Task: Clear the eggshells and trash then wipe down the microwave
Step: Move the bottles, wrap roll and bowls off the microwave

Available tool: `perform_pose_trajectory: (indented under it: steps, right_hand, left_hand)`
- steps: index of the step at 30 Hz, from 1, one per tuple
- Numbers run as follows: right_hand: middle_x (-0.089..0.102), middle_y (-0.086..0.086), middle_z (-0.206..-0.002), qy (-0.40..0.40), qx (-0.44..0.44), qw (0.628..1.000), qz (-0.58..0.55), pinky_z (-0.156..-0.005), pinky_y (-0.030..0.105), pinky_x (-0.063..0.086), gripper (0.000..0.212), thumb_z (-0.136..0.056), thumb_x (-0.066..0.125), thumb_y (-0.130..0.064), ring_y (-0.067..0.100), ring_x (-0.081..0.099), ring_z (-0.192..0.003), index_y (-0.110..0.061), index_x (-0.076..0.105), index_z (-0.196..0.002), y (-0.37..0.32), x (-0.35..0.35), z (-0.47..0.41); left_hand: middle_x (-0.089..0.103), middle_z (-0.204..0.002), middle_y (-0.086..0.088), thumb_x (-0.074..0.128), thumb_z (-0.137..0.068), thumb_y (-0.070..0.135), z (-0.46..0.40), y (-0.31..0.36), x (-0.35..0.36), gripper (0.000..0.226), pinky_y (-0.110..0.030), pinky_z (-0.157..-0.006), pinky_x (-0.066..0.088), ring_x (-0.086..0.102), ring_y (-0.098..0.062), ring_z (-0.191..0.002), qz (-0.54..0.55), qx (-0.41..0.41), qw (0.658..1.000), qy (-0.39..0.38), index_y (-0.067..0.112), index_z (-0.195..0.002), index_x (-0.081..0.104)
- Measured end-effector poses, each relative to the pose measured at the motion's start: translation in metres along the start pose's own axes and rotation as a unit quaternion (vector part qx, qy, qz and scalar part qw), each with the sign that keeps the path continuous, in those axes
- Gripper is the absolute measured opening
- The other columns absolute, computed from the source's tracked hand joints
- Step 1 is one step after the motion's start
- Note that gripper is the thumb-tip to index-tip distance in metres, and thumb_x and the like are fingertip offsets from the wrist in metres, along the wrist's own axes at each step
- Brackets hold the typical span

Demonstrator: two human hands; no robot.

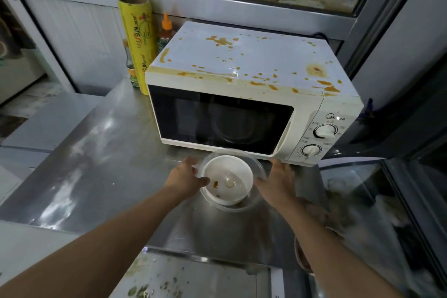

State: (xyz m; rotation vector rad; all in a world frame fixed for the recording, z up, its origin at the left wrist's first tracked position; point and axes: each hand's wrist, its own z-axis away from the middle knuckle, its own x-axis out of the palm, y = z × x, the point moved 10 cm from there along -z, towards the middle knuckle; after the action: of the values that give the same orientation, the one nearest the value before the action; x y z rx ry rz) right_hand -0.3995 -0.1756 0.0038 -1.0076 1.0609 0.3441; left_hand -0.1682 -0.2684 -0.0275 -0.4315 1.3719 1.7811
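A white microwave (244,94) stands on the steel counter, door closed, its top spattered with orange-yellow stains. In front of it a white bowl (228,178) sits inside a clear glass plate (258,172); the bowl holds an eggshell piece (229,182) and a brown scrap. My left hand (185,179) grips the plate's left rim, thumb over the edge. My right hand (281,178) holds the right rim, its fingertips hidden under the plate.
A yellow cling-wrap roll (139,43) and two sauce bottles (165,32) stand left of the microwave against the wall. The steel counter (96,164) stretches left. A dirty ledge (169,283) lies below the counter's front edge. A glass panel (375,201) is at the right.
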Motion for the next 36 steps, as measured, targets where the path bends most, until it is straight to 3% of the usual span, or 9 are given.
perform_pose_trajectory:
  steps: [4, 6, 10, 16, 19, 23, 27, 30, 36]
  right_hand:
    - [0.057, 0.016, -0.122, -0.102, 0.024, 0.994, -0.029, -0.092, 0.031, 0.042, 0.051, -0.078, 0.069, -0.027, 0.031, 0.052, -0.116, -0.002, 0.053, -0.119, 0.018, 0.025, -0.007]
    - [0.064, 0.012, -0.111, -0.112, 0.03, 0.991, -0.064, -0.081, 0.028, 0.046, 0.043, -0.075, 0.07, -0.026, 0.028, 0.06, -0.104, -0.006, 0.059, -0.111, 0.02, 0.031, -0.007]
    - [0.065, 0.009, -0.111, -0.119, 0.049, 0.986, -0.107, -0.073, 0.024, 0.041, 0.049, -0.073, 0.07, -0.025, 0.025, 0.061, -0.1, -0.008, 0.054, -0.115, 0.021, 0.039, -0.002]
    - [0.063, 0.009, -0.109, -0.12, 0.033, 0.984, -0.125, -0.072, 0.027, 0.044, 0.043, -0.073, 0.066, -0.017, 0.024, 0.06, -0.097, -0.009, 0.054, -0.114, 0.004, 0.032, 0.007]
    - [0.062, 0.009, -0.106, -0.119, 0.002, 0.985, -0.124, -0.074, 0.03, 0.048, 0.037, -0.074, 0.066, -0.017, 0.025, 0.06, -0.094, -0.009, 0.056, -0.108, -0.019, 0.024, 0.017]
    - [0.062, 0.005, -0.104, -0.12, -0.043, 0.986, -0.108, -0.061, 0.024, 0.04, 0.036, -0.075, 0.067, -0.022, 0.022, 0.058, -0.089, -0.011, 0.055, -0.108, -0.062, 0.016, 0.032]
    - [0.061, -0.008, -0.089, -0.132, -0.071, 0.98, -0.13, -0.049, 0.019, 0.037, 0.027, -0.074, 0.066, -0.022, 0.004, 0.054, -0.072, -0.023, 0.053, -0.098, -0.11, 0.016, 0.052]
    - [0.055, -0.012, -0.082, -0.138, -0.098, 0.977, -0.131, -0.053, 0.02, 0.035, 0.024, -0.073, 0.067, -0.023, 0.006, 0.053, -0.073, -0.026, 0.05, -0.09, -0.15, 0.025, 0.071]
    - [0.052, -0.016, -0.072, -0.137, -0.145, 0.97, -0.142, -0.051, 0.018, 0.033, 0.025, -0.072, 0.069, -0.02, 0.003, 0.051, -0.067, -0.03, 0.047, -0.069, -0.24, 0.056, 0.12]
  left_hand:
    - [0.065, -0.113, -0.004, 0.075, -0.076, 0.03, -0.004, -0.004, 0.009, 0.059, -0.023, -0.079, 0.038, 0.058, -0.022, -0.107, -0.004, -0.022, 1.0, -0.006, 0.014, -0.127, 0.05]
    - [0.065, -0.111, -0.004, 0.076, -0.075, 0.029, -0.004, -0.004, 0.01, 0.059, -0.024, -0.081, 0.04, 0.059, -0.022, -0.106, -0.007, -0.022, 1.0, 0.001, 0.013, -0.126, 0.051]
    - [0.064, -0.109, -0.005, 0.076, -0.074, 0.024, 0.001, -0.005, 0.01, 0.06, -0.024, -0.08, 0.04, 0.059, -0.022, -0.103, 0.006, -0.028, 1.0, 0.006, 0.012, -0.127, 0.05]
    - [0.066, -0.107, -0.006, 0.077, -0.072, 0.018, 0.025, -0.011, -0.008, 0.051, -0.029, -0.081, 0.047, 0.061, -0.024, -0.1, 0.046, -0.025, 0.997, 0.049, 0.015, -0.118, 0.056]
    - [0.064, -0.105, -0.006, 0.076, -0.073, 0.018, 0.042, -0.014, -0.029, 0.053, -0.033, -0.084, 0.049, 0.061, -0.024, -0.099, 0.056, -0.025, 0.996, 0.066, 0.013, -0.122, 0.054]
    - [0.059, -0.095, -0.003, 0.075, -0.075, 0.019, 0.068, -0.025, -0.067, 0.052, -0.032, -0.082, 0.05, 0.06, -0.025, -0.095, 0.075, -0.028, 0.992, 0.093, 0.014, -0.122, 0.053]
    - [0.061, -0.101, -0.004, 0.074, -0.077, 0.02, 0.095, -0.046, -0.11, 0.051, -0.033, -0.08, 0.052, 0.062, -0.023, -0.093, 0.103, -0.043, 0.987, 0.114, 0.015, -0.122, 0.052]
    - [0.059, -0.097, -0.002, 0.074, -0.077, 0.021, 0.114, -0.072, -0.146, 0.052, -0.027, -0.074, 0.047, 0.06, -0.019, -0.089, 0.117, -0.054, 0.982, 0.135, 0.015, -0.123, 0.052]
    - [0.063, -0.093, -0.003, 0.076, -0.075, 0.02, 0.147, -0.138, -0.221, 0.05, -0.035, -0.088, 0.052, 0.064, -0.023, -0.091, 0.148, -0.074, 0.971, 0.171, 0.012, -0.12, 0.057]
